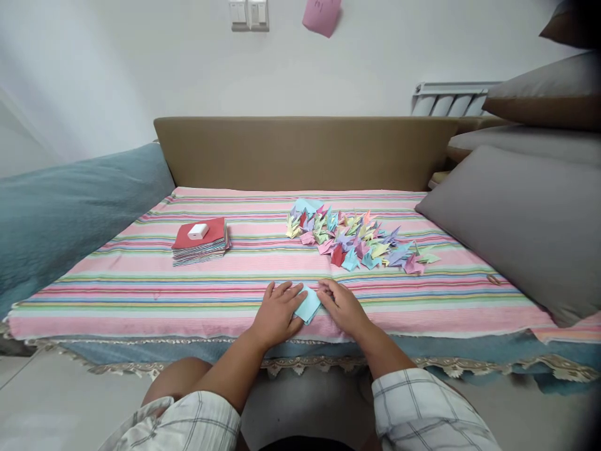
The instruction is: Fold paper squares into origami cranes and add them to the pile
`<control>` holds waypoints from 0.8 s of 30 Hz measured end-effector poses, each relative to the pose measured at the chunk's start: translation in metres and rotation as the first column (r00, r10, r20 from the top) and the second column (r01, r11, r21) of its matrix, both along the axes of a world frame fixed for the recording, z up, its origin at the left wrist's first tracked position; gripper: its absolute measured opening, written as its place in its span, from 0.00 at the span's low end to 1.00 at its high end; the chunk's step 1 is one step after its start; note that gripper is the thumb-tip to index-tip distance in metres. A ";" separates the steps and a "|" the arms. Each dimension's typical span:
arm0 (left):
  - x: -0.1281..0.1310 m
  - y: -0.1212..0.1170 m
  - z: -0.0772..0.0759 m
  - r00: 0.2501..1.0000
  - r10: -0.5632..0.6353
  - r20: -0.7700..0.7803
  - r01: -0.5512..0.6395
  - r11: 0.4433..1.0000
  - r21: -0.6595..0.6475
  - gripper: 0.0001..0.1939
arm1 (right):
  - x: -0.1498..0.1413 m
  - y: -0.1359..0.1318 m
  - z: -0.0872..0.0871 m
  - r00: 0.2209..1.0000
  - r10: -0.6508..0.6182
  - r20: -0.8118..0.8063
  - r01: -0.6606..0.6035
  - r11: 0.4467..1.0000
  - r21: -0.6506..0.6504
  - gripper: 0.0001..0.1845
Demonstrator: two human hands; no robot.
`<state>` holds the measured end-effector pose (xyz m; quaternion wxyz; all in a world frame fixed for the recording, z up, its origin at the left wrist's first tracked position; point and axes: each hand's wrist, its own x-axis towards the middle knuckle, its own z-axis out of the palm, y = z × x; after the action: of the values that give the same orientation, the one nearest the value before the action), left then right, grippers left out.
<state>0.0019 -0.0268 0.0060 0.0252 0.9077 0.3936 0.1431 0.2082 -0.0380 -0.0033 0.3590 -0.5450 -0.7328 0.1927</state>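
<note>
At lower centre I see 1 folded blue paper: left hand spread flat over it, seemingly steadying it; right hand curled at its edge (I can't tell if pinching).

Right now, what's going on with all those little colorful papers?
A person has both hands at a small folded blue paper on a striped cloth. The left hand rests on it; the right hand is at its right edge. Beyond lie many colorful folded paper shapes. Off left, a white block sits on a red-topped paper stack.
</note>
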 end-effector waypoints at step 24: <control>-0.001 -0.007 0.009 0.993 -0.091 -0.074 0.106 0.966 0.237 0.13 | -0.008 0.002 -0.010 0.981 -0.027 0.193 0.000 0.991 0.137 0.10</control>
<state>0.0010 -0.0335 0.0148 -0.0900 0.9266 0.3282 0.1597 0.1997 -0.0364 -0.0134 0.3232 -0.5403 -0.7722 0.0855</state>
